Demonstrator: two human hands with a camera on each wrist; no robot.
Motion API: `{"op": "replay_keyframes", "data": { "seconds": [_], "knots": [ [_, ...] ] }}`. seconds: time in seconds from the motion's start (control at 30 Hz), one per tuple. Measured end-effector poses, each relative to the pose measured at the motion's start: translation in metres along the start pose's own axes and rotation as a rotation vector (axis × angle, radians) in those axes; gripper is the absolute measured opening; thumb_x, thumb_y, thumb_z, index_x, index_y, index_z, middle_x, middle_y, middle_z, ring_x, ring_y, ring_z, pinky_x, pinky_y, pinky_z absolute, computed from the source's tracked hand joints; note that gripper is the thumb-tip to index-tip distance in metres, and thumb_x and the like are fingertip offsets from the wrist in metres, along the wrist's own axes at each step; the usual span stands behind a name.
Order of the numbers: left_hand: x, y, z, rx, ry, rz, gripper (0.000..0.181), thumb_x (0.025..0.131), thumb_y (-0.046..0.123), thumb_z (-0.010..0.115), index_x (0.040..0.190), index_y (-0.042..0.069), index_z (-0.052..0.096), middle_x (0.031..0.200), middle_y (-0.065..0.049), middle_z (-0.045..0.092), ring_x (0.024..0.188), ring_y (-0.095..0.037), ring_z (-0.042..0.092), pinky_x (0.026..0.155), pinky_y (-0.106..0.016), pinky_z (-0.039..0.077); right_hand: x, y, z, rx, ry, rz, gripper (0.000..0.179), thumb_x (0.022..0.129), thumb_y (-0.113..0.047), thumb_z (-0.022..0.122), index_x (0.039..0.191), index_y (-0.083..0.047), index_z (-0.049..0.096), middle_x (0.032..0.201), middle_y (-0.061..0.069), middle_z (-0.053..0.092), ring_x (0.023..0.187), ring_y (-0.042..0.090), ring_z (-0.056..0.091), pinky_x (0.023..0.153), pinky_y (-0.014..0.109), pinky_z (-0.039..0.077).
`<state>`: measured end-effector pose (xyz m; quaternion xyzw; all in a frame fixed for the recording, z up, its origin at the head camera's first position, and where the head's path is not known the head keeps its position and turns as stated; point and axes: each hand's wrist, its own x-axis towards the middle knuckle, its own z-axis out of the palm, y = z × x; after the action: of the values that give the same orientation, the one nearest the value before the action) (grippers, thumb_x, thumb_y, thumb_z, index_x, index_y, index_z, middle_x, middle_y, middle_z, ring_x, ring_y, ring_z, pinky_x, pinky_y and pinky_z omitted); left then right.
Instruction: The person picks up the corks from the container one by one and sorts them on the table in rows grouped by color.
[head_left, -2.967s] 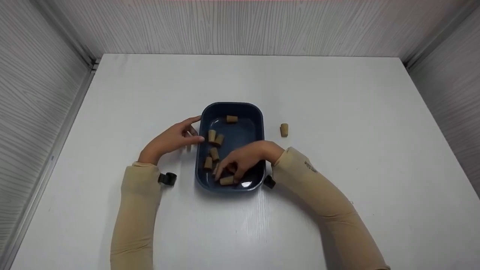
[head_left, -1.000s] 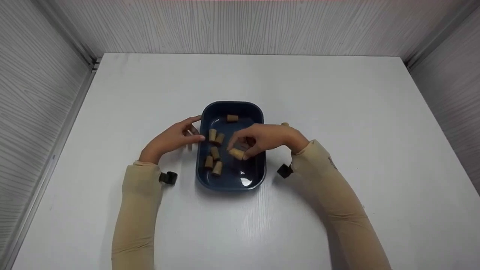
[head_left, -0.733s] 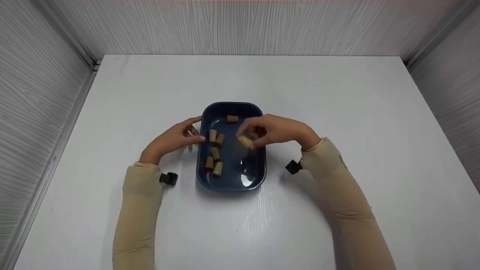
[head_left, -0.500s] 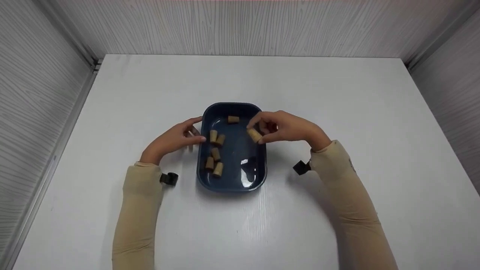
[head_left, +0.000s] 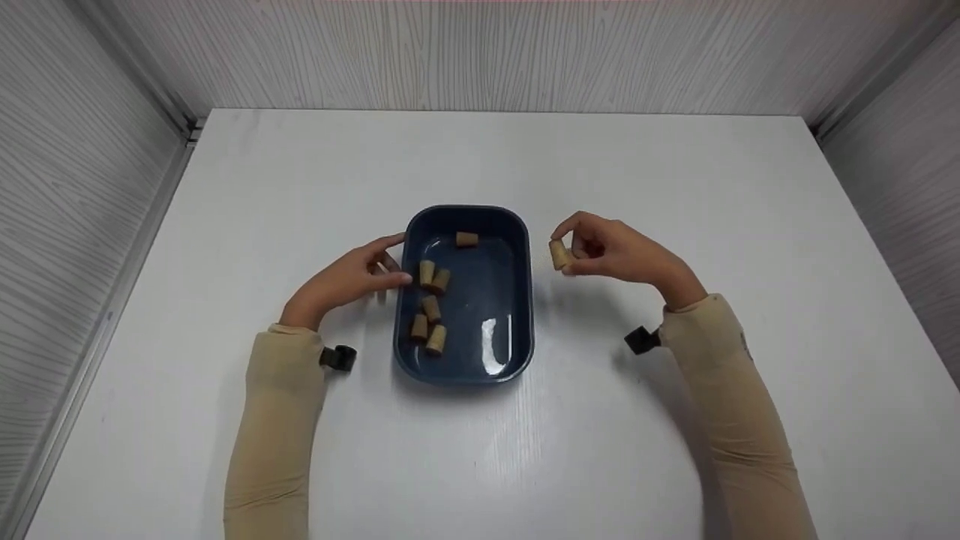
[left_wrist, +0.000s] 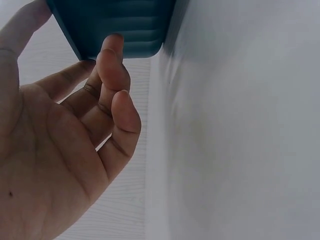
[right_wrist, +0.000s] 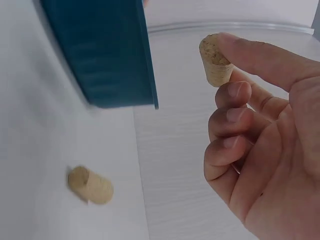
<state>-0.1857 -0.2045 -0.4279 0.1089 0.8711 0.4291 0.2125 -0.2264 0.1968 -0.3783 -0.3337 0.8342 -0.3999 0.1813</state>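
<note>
My right hand (head_left: 619, 251) pinches a tapered cork stopper (head_left: 559, 255) between thumb and fingertips, just right of the dark blue tray (head_left: 517, 360). In the right wrist view the held cork (right_wrist: 215, 60) is off the table, its wide speckled end up. Another cork (right_wrist: 91, 185) lies on the table below it; from the head view my hand mostly covers that one. My left hand (head_left: 345, 277) rests at the tray's left side. Its thumb and index finger are spread along the rim, while the other fingers bend loosely beneath, as the left wrist view shows.
Inside the tray several corks lie along the left side, among them one cork (head_left: 436, 340) near the front. A single cork (head_left: 466, 239) sits at the far end. White table (head_left: 465, 465) surrounds the tray, with grey panel walls (head_left: 480, 56) at back and sides.
My right hand picked a cork from the tray's front area, lifted it and carried it rightward over the rim. The left hand has stayed at the tray's left edge.
</note>
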Motion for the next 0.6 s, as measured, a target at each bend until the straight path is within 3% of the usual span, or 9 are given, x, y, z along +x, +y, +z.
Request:
{"op": "replay_keyframes", "data": {
  "seconds": [0.37, 0.6],
  "knots": [
    [-0.002, 0.001, -0.001, 0.013, 0.008, -0.002, 0.078, 0.089, 0.049, 0.065, 0.153, 0.025, 0.028, 0.116, -0.011, 0.056, 0.086, -0.025, 0.055, 0.071, -0.033, 0.045, -0.029, 0.032, -0.017, -0.012, 0.050, 0.047, 0.037, 0.089, -0.015, 0.070, 0.123, -0.011, 0.054, 0.074, -0.001, 0.045, 0.063, 0.008, 0.040, 0.061, 0.022, 0.037],
    [-0.002, 0.000, -0.002, -0.003, 0.001, -0.007, 0.078, 0.090, 0.047, 0.065, 0.154, 0.025, 0.026, 0.117, -0.012, 0.056, 0.087, -0.026, 0.056, 0.072, -0.034, 0.046, -0.040, 0.051, -0.019, -0.034, 0.044, 0.120, 0.038, 0.091, -0.012, 0.067, 0.126, -0.011, 0.052, 0.075, -0.001, 0.045, 0.064, 0.005, 0.038, 0.064, 0.022, 0.037]
  ]
}}
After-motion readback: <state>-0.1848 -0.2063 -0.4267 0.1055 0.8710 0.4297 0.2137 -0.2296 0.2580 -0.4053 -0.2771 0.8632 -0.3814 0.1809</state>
